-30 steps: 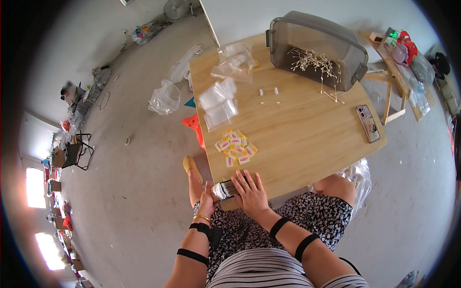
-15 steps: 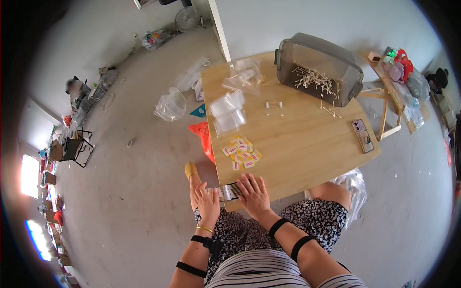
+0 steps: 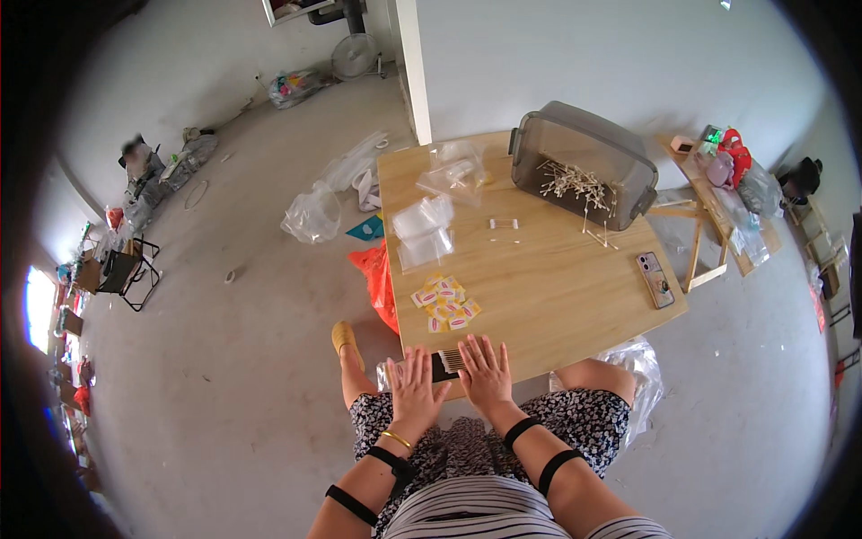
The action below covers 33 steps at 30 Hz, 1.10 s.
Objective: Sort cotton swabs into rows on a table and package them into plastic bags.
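My left hand (image 3: 415,384) and my right hand (image 3: 485,371) lie flat, fingers spread, at the near edge of the wooden table (image 3: 557,287). Between them sits a small clear bag (image 3: 447,362) with a dark patch and a row of thin sticks; both hands press on its ends. Just beyond lies a cluster of small yellow and pink packets (image 3: 445,304). Farther off, a stack of clear plastic bags (image 3: 422,231) and a few cotton swabs (image 3: 504,225) rest on the table.
A grey plastic bin (image 3: 584,166) on its side spills cotton swabs at the table's far right. A phone (image 3: 655,279) lies near the right edge. A red bag (image 3: 377,278) and clear bags (image 3: 312,216) lie on the floor to the left. A wooden stand (image 3: 709,207) with clutter stands on the right.
Both hands have moved apart a little and flattened onto the small bag at the table edge. My view has tilted so that the table sits farther off.
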### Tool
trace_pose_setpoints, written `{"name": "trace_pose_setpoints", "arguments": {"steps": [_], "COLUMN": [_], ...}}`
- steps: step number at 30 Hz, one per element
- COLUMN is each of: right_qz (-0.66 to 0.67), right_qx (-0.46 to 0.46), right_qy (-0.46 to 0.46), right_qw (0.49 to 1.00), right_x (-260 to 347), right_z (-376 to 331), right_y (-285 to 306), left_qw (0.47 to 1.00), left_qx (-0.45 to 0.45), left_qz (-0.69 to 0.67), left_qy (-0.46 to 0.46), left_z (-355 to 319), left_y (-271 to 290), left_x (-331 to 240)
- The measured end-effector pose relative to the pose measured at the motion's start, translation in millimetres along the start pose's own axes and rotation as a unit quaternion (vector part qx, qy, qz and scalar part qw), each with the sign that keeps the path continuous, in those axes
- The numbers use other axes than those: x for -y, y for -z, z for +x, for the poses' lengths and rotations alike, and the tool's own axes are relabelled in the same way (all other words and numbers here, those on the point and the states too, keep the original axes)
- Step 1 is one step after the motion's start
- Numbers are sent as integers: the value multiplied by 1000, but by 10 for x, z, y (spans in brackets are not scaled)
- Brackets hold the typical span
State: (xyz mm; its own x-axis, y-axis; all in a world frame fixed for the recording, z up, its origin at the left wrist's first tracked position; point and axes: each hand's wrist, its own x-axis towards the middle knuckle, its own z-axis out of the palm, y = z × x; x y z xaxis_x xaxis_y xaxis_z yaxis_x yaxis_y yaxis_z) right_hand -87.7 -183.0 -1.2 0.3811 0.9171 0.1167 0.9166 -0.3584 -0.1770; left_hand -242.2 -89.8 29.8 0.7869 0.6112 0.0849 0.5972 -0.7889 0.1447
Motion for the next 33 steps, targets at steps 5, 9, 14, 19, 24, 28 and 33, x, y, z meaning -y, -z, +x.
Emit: {"name": "trace_pose_setpoints", "arguments": {"steps": [5,9,14,19,24,28,33], "right_qz": [-16,-36,-38,5,343,493,384], "right_qx": [5,21,3,-125,11,76,69], "right_qy": [-31,-91,-160,-161,0,-23,-89], "right_qw": [999,995,986,979,939,866,917], "right_x": [-426,-820,-1317,-1281,-198,393,785], "right_z": [11,142,620,996,568,261,222], "right_y": [78,107,137,200,156,-276,-543], "left_qw": [997,967,878,738,598,581,549], "left_qx": [-16,-44,-190,-128,-82,-60,-59], "left_qz": [-18,-151,-388,-568,-693,-710,-739], "left_qy": [70,202,205,340,395,394,386], "left_z": [-30,-226,-172,-83,-162,-105,-119], "left_y": [125,-103,-282,-262,-391,-381,-392], "left_x": [268,777,898,633,712,692,716]}}
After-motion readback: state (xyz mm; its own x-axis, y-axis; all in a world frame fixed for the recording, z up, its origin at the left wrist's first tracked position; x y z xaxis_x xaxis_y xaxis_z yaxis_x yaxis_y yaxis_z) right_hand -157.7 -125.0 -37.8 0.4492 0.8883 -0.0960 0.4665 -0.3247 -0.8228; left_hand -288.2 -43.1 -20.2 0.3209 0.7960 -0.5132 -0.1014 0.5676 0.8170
